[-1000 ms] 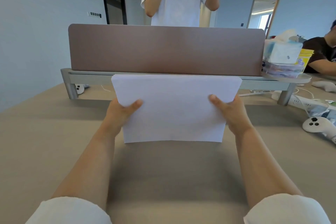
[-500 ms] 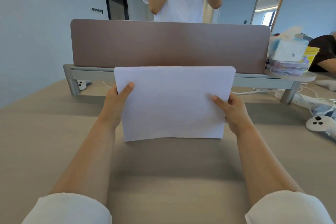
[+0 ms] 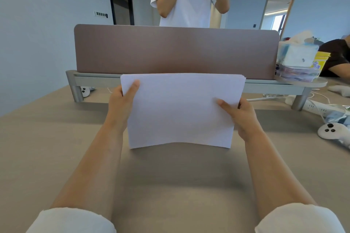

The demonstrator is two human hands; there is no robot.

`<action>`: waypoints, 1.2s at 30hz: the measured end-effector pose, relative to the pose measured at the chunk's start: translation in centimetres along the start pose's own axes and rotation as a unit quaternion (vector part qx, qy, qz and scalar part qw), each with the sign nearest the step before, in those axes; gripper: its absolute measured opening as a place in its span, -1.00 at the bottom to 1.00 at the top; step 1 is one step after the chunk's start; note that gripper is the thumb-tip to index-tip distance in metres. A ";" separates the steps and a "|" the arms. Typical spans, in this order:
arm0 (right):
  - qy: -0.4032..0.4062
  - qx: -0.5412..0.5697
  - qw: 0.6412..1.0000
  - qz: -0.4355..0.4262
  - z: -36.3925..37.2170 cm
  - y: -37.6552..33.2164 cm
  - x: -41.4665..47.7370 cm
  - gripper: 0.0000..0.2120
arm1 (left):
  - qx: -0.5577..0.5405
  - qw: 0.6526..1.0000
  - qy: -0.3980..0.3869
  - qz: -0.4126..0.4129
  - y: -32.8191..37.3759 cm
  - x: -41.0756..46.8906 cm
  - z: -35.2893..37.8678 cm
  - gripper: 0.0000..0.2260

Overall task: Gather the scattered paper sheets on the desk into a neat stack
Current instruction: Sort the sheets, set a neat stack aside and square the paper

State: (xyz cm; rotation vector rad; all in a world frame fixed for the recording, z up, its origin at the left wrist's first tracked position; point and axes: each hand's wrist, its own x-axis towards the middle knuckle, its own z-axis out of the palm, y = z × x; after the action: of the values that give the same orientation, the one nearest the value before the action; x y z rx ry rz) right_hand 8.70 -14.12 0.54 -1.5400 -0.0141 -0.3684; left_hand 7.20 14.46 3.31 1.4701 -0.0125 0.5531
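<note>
Two hands on one bundle. By the look of it the gathering is done and the squaring remains.

Tan desk [image 3: 47,147] fills the lower frame. Brown partition panel [image 3: 176,51] spans the upper middle on a grey rail.

Paper stack [image 3: 181,111]: centre frame, in front of the partition, raised over the desk. It stands on edge with its broad face toward the camera. Long axis runs left to right, with the short sides in the hands. The lower long edge points down at the desk and bows upward in the middle. Cannot tell whether its corners touch the surface. The upper right corner shows a few sheet edges slightly stepped, so it is not yet fully square.

Left hand [image 3: 121,104] grips the left short side high up, thumb across the front near the upper corner, fingers hidden behind. Right hand [image 3: 244,117] grips the right short side at mid-height, thumb on the front.

Likely reason for the hold: gripping both short sides keeps the sheets upright so the lower edge can be knocked level on the desk. The inward squeeze probably causes the bow.

White controller [image 3: 329,131] lies at the right edge, well apart from the stack.
</note>
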 end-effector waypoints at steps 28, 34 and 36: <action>0.149 -0.010 0.989 0.016 1.9 -5.7 3.1 -0.68 | 0.049 0.993 0.079 -0.074 3.3 3.2 1.5 -0.70; 0.116 -0.044 0.992 -0.008 1.5 -5.5 2.6 -0.62 | 0.047 0.994 0.082 -0.052 3.3 2.8 1.2 -0.72; 0.078 -0.050 0.996 -0.017 0.9 -4.0 1.7 -0.61 | -0.016 0.998 0.024 -0.049 2.3 2.3 0.5 -0.62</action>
State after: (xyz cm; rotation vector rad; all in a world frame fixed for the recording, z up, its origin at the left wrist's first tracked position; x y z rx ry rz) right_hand 9.57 -13.55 4.89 -1.6085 0.1010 -0.5221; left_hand 8.50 14.78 6.31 1.4180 0.0888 0.5061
